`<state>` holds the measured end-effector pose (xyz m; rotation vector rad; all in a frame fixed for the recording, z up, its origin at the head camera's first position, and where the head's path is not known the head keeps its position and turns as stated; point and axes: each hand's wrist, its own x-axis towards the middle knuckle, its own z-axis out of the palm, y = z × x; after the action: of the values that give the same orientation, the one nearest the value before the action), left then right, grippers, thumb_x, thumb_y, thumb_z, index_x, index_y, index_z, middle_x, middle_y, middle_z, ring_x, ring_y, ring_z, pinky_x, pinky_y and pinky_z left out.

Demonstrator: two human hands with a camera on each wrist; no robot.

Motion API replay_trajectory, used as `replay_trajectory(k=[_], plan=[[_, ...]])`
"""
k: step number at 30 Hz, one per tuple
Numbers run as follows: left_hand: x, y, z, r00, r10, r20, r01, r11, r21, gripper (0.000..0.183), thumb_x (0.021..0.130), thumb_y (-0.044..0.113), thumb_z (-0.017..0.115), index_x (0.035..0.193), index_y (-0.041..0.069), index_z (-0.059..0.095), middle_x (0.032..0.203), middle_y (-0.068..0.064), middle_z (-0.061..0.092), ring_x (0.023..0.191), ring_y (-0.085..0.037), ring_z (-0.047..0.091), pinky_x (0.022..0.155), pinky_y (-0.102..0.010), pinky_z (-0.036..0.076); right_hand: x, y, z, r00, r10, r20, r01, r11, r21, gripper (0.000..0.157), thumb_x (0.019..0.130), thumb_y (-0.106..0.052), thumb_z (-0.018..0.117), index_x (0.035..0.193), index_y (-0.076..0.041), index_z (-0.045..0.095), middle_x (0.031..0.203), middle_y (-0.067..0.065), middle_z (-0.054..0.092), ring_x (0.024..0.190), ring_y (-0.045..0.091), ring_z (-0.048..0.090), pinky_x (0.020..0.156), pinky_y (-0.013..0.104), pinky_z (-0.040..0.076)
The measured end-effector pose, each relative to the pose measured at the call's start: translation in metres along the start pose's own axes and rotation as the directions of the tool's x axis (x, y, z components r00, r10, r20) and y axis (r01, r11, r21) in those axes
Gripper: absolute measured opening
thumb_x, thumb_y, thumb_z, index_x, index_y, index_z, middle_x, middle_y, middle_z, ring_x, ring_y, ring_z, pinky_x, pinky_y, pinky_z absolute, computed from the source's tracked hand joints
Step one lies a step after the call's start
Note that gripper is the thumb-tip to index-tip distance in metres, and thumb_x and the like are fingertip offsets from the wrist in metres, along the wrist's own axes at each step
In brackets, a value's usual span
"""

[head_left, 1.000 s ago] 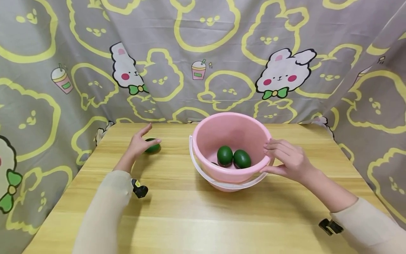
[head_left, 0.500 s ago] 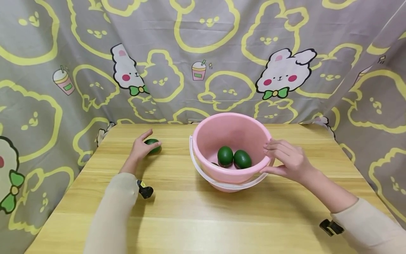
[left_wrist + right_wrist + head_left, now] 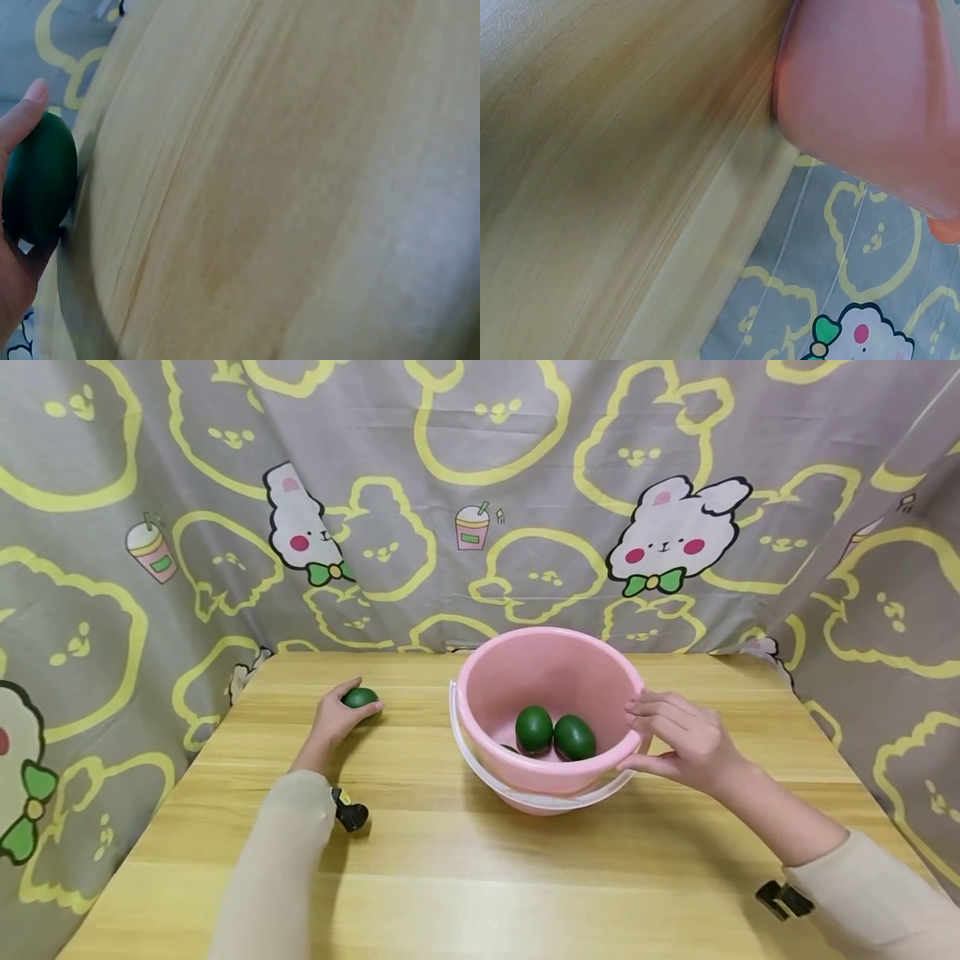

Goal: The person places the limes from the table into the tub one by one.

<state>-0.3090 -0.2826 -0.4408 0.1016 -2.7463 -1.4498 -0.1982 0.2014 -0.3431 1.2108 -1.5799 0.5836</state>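
At the left of the table, my left hand (image 3: 337,713) has its thumb and fingers around a smooth, dark green, egg-shaped avocado (image 3: 361,697). In the left wrist view that avocado (image 3: 43,180) sits between thumb and fingers, close to the wood. A pink bucket (image 3: 551,660) stands right of centre, its white handle (image 3: 517,797) hanging down in front. My right hand (image 3: 686,739) grips the bucket's right rim, thumb outside and fingers over the edge. Two avocados (image 3: 533,729) show inside on the bottom, and a dark sliver beside them is mostly hidden by the front rim.
The wooden table (image 3: 450,877) ends at a grey curtain (image 3: 525,510) with yellow cartoon outlines, which also hangs along both sides. Each sleeve carries a small black device (image 3: 350,812) near the wrist.
My left hand has moved slightly right and its thumb and fingers have come in around the avocado, which has shifted very little. My right hand and the bucket stay put.
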Motion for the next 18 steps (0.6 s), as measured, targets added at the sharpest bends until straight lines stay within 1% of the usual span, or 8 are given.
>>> replay_trajectory(k=[3,6,10,13,14,16,18], plan=[[-0.0001,-0.0004,0.0010,0.999,-0.027,-0.017,0.027,1.000,-0.012,0.077,0.080,0.034,0.075,0.145,0.011,0.039,0.149,-0.021,0.032,0.129,-0.041,0.039,0.104,-0.051,0.037,-0.0002,0.0003,-0.0002,1.000,0.000,0.000,0.000,1.000,0.000,0.054,0.081,-0.050,0.067,0.073,0.004,0.068,0.074,0.018,0.069,0.067,0.034,0.065,0.085,0.030,0.053],[0.0001,0.0001,0.0023,0.999,-0.035,-0.017,0.035,0.999,-0.014,0.076,0.080,0.033,0.075,0.144,0.011,0.041,0.147,-0.022,0.034,0.127,-0.041,0.040,0.103,-0.052,0.038,-0.0004,0.0002,-0.0004,1.000,-0.003,0.000,0.003,1.000,-0.002,0.054,0.082,-0.050,0.066,0.073,0.004,0.068,0.074,0.019,0.069,0.067,0.034,0.065,0.084,0.031,0.053],[0.0000,-0.0009,0.0044,0.999,-0.028,0.046,0.028,1.000,-0.009,0.079,0.079,0.031,0.077,0.145,0.012,0.038,0.147,-0.023,0.033,0.127,-0.042,0.041,0.102,-0.053,0.037,-0.0009,-0.0006,-0.0007,1.000,-0.005,0.002,0.005,1.000,-0.004,0.055,0.083,-0.049,0.065,0.072,0.004,0.067,0.074,0.019,0.069,0.066,0.035,0.065,0.084,0.031,0.053],[-0.0003,-0.0033,0.0058,0.993,-0.009,0.114,0.009,1.000,-0.001,0.084,0.078,0.031,0.078,0.147,0.013,0.034,0.146,-0.025,0.031,0.126,-0.043,0.041,0.102,-0.054,0.037,-0.0010,-0.0012,-0.0006,1.000,-0.003,0.000,0.003,1.000,-0.006,0.055,0.083,-0.050,0.065,0.072,0.004,0.067,0.074,0.019,0.069,0.066,0.035,0.064,0.085,0.030,0.053],[-0.0004,-0.0041,0.0061,0.992,-0.003,0.127,0.004,1.000,-0.001,0.085,0.077,0.031,0.079,0.147,0.013,0.034,0.146,-0.025,0.032,0.125,-0.043,0.041,0.102,-0.054,0.037,-0.0009,-0.0013,-0.0004,1.000,-0.003,-0.003,0.003,1.000,-0.004,0.055,0.083,-0.050,0.065,0.071,0.004,0.067,0.073,0.019,0.069,0.066,0.035,0.064,0.084,0.030,0.053],[-0.0005,-0.0054,0.0065,0.991,0.001,0.133,0.001,1.000,-0.011,0.085,0.076,0.032,0.080,0.146,0.013,0.035,0.144,-0.025,0.034,0.124,-0.043,0.043,0.101,-0.054,0.038,-0.0006,-0.0016,0.0003,1.000,-0.003,-0.005,0.003,1.000,-0.001,0.055,0.082,-0.050,0.066,0.071,0.004,0.067,0.073,0.019,0.069,0.066,0.035,0.064,0.084,0.030,0.053],[-0.0006,-0.0061,0.0063,0.992,0.001,0.124,0.002,1.000,-0.027,0.083,0.076,0.031,0.080,0.145,0.014,0.037,0.143,-0.024,0.036,0.123,-0.042,0.044,0.101,-0.054,0.038,-0.0003,-0.0016,0.0009,1.000,-0.004,-0.010,0.004,1.000,0.001,0.055,0.082,-0.050,0.066,0.071,0.004,0.067,0.073,0.018,0.068,0.065,0.034,0.064,0.084,0.030,0.053]])
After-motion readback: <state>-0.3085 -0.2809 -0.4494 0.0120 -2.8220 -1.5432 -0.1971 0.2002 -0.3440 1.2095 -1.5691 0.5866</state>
